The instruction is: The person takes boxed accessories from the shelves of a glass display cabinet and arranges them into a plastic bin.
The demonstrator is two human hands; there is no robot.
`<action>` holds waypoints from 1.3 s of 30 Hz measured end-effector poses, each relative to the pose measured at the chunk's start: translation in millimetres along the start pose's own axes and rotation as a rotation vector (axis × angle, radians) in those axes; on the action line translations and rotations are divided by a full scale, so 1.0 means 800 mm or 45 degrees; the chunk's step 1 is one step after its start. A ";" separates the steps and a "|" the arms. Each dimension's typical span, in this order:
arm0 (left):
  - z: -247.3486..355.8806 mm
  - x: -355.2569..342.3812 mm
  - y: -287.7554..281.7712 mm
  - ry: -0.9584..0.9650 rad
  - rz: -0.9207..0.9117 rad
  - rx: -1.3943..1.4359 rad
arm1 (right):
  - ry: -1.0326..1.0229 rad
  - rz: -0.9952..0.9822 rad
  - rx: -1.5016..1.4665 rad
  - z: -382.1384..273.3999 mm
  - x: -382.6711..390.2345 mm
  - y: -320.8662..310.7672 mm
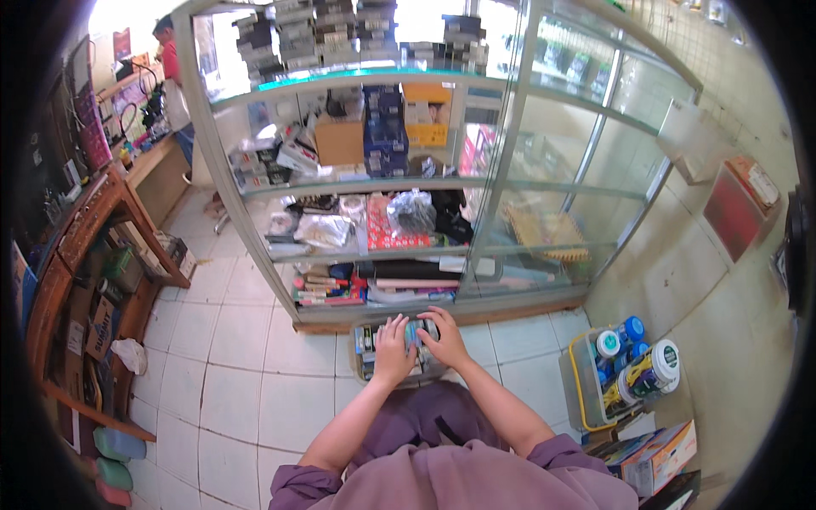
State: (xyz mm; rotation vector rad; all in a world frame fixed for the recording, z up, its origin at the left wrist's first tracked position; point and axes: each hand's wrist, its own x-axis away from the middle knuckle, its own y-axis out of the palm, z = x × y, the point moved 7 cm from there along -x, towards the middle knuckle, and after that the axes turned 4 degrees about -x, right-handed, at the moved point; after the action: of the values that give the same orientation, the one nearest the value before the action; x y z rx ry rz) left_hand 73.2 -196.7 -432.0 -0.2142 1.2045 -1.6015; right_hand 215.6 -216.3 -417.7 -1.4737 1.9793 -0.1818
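Observation:
A clear plastic container (354, 365) sits low in front of me, at the foot of the glass cabinet. It is filled with small packed items, some dark and some pale, too small to name. My left hand (393, 351) lies over the middle of it, palm down, fingers stretched out. My right hand (445, 342) rests at its right side, fingers apart and bent over the rim. Between the two hands shows a small bluish item (414, 331), near the right thumb. What lies beneath my palms is hidden.
The glass cabinet (476, 183) holds stacked boxes, bags and packets. To the right stands a plastic bin (586, 382) of blue and white containers, with boxes (663, 459) nearer. A wooden shelf unit (51, 314) lines the left; a person (177, 85) stands beyond at a workbench.

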 end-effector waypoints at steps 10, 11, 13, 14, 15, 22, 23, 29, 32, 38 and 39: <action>0.161 -0.210 -0.334 0.691 0.644 0.181 | -0.848 0.260 0.062 -0.295 -0.206 -0.171; 0.172 -0.230 -0.358 0.692 0.678 0.257 | -0.831 0.347 0.043 -0.312 -0.226 -0.193; 0.195 -0.273 -0.397 0.705 0.699 0.350 | -0.829 0.467 0.022 -0.331 -0.273 -0.231; 0.203 -0.296 -0.412 0.709 0.696 0.363 | -0.834 0.556 0.002 -0.338 -0.299 -0.250; 0.206 -0.324 -0.421 0.688 0.693 0.354 | -0.835 0.645 -0.016 -0.343 -0.323 -0.268; 0.195 -0.549 -0.408 0.469 0.615 0.534 | -0.470 0.710 -0.020 -0.359 -0.526 -0.284; 0.199 -0.583 -0.402 0.474 0.589 0.656 | -0.587 0.863 0.127 -0.367 -0.547 -0.294; 0.164 -0.750 -0.373 0.140 0.486 0.609 | -0.004 0.752 0.920 -0.370 -0.654 -0.341; 0.194 -0.780 -0.343 0.033 0.304 0.772 | 0.283 0.763 0.988 -0.323 -0.690 -0.378; 0.210 -0.782 -0.325 0.052 0.061 0.717 | 0.466 0.558 0.793 -0.310 -0.699 -0.374; 0.208 -0.782 -0.330 0.052 0.087 0.635 | 0.466 0.554 0.793 -0.320 -0.690 -0.370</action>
State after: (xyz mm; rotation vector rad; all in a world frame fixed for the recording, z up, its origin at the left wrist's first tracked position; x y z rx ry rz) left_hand 277.0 190.7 113.5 0.1785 0.7979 -1.7957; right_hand 391.1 105.6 150.9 -0.6280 2.1910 -0.8356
